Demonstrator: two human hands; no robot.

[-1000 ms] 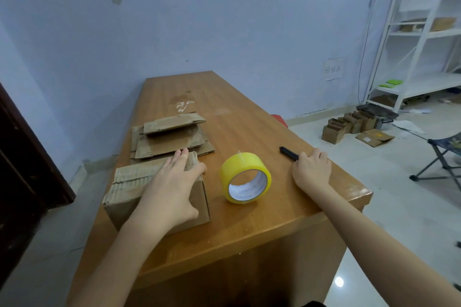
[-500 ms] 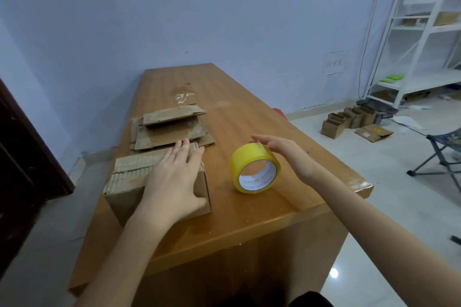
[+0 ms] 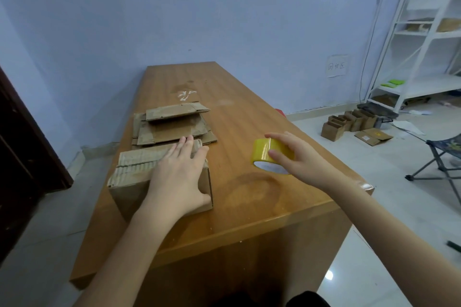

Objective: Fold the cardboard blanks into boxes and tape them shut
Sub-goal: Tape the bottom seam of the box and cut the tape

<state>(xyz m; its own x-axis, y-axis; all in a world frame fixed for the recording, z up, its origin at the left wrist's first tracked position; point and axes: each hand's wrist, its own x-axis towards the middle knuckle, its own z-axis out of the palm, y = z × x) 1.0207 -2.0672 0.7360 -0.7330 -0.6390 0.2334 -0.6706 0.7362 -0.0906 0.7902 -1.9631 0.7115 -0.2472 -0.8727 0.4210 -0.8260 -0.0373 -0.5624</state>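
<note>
A glossy yellow tape roll (image 3: 270, 156), white inside its core, is gripped by the right hand (image 3: 296, 157); plain brown corrugated box (image 3: 149, 177) is pressed under the left hand (image 3: 179, 174) on an orange-brown wood-grain table (image 3: 249, 119).

box (image 3: 139, 177): on surface (image 3: 249, 117), left
blanks (image 3: 172, 124): just behind box
tape (image 3: 268, 154): right of box
shelf (image 3: 429, 32): far right, on floor
</note>
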